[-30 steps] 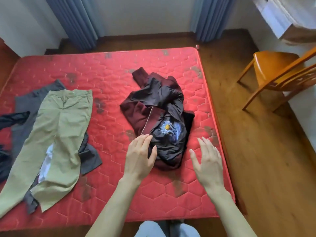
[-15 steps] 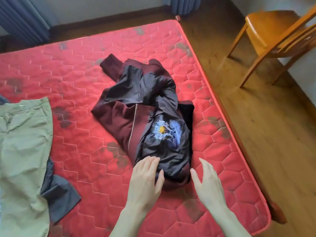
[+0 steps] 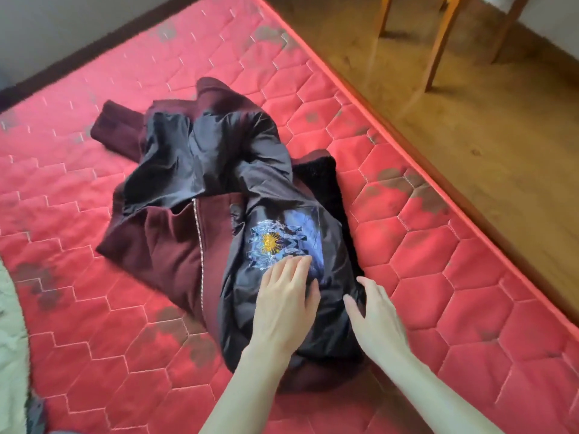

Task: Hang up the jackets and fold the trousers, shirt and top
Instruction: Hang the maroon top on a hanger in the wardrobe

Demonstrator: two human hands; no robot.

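A crumpled jacket (image 3: 200,195) is seen lying in a heap on a red mattress (image 3: 438,277), towards the mattress's right edge. Its outer shell is matte burgundy cloth, soft and slightly fuzzy; a metal zip (image 3: 200,252) runs down the burgundy panel. The lining is turned outward over much of the heap: glossy black satin-like fabric, deeply creased, catching the light. On the lining an embroidered patch (image 3: 279,242) is noted, pale blue and white with a yellow sun at its middle. A dark ribbed or fleecy edge shows at the heap's right side.

The mattress is quilted in a hexagon pattern with light stitching, and is marked with dull grey-brown blotches.

The left hand (image 3: 282,305) is laid flat on the black lining just below the patch, its fingers (image 3: 297,267) straight and pressed together, their tips at the patch's lower edge. The right hand (image 3: 372,317) is set just beside it at the lining's right margin, fingers slightly spread and gently bent, touching the fabric; no pinch is made out.

A strip of pale green-beige cloth (image 3: 9,339) is seen at the left border. Beyond the mattress, worn wooden flooring (image 3: 470,136) and slim wooden chair legs (image 3: 438,45) are noted.
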